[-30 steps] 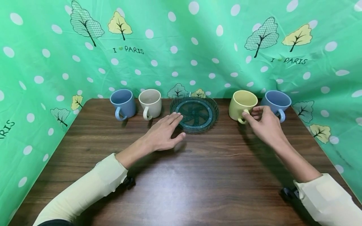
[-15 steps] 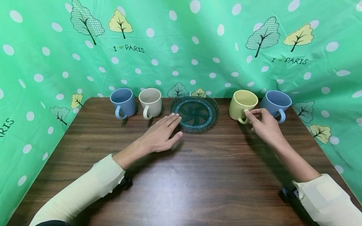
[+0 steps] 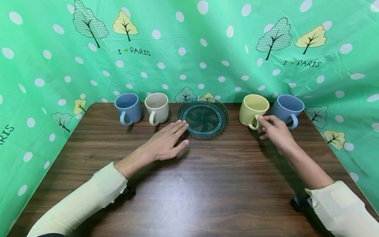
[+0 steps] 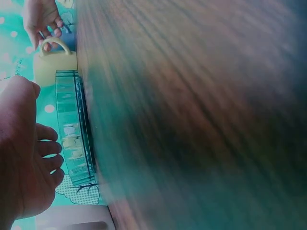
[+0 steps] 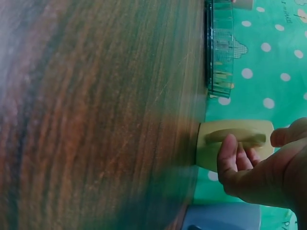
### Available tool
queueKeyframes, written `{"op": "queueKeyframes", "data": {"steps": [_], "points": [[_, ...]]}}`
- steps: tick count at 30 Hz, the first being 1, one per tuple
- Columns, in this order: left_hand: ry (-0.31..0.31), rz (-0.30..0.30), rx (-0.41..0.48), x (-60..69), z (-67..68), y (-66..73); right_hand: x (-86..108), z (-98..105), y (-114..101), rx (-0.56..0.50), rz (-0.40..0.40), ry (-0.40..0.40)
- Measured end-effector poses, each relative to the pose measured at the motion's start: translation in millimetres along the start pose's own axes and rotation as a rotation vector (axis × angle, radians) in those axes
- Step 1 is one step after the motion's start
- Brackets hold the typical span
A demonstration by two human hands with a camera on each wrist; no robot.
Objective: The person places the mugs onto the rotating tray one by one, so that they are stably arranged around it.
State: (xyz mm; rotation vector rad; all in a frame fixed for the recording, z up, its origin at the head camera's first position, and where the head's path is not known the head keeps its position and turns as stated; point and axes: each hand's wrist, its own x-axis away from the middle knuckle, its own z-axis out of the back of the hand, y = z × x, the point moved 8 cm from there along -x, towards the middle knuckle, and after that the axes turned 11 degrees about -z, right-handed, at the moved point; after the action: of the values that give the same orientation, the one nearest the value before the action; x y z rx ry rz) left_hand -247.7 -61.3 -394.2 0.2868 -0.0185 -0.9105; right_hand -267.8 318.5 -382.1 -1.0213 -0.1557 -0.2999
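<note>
The yellow mug [image 3: 248, 113] stands upright on the right half of the table. My right hand [image 3: 276, 133] is at its handle [image 5: 240, 136], thumb and curled fingers about it; how firmly they grip is hard to see. Fingers partly cover that handle in the right wrist view. Just left of centre, my left hand [image 3: 165, 142] is held out with straight fingers beside a shallow round see-through green dish [image 3: 202, 133]. Its fingertips reach the dish's near left rim; I cannot tell whether they touch it. In the left wrist view nothing lies in that hand [image 4: 24, 153].
A blue mug [image 3: 287, 107] stands close to the yellow one, behind my right hand. Left of the dish are a white mug [image 3: 158, 110] and another blue mug [image 3: 130, 108]. A green dotted curtain [image 3: 201, 49] hangs along the wooden table's [image 3: 207, 191] back and sides.
My right hand's fingers have shifted slightly towards me and in at the yellow mug's handle. My left hand has drawn back a little to the left. Mugs and dish stay put.
</note>
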Motion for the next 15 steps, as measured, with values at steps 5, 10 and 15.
{"op": "queueKeyframes", "data": {"steps": [5, 10, 15], "points": [[-0.026, -0.001, 0.002, 1.1, -1.5, -1.4, -1.9, -4, 3, -0.051, -0.011, -0.046], [-0.031, -0.008, 0.006, 2.9, -2.2, -2.5, -1.8, -8, 4, -0.095, -0.023, -0.096], [-0.030, -0.012, -0.003, 3.6, -3.6, -3.9, -2.1, -15, 6, -0.187, -0.038, -0.208]]}}
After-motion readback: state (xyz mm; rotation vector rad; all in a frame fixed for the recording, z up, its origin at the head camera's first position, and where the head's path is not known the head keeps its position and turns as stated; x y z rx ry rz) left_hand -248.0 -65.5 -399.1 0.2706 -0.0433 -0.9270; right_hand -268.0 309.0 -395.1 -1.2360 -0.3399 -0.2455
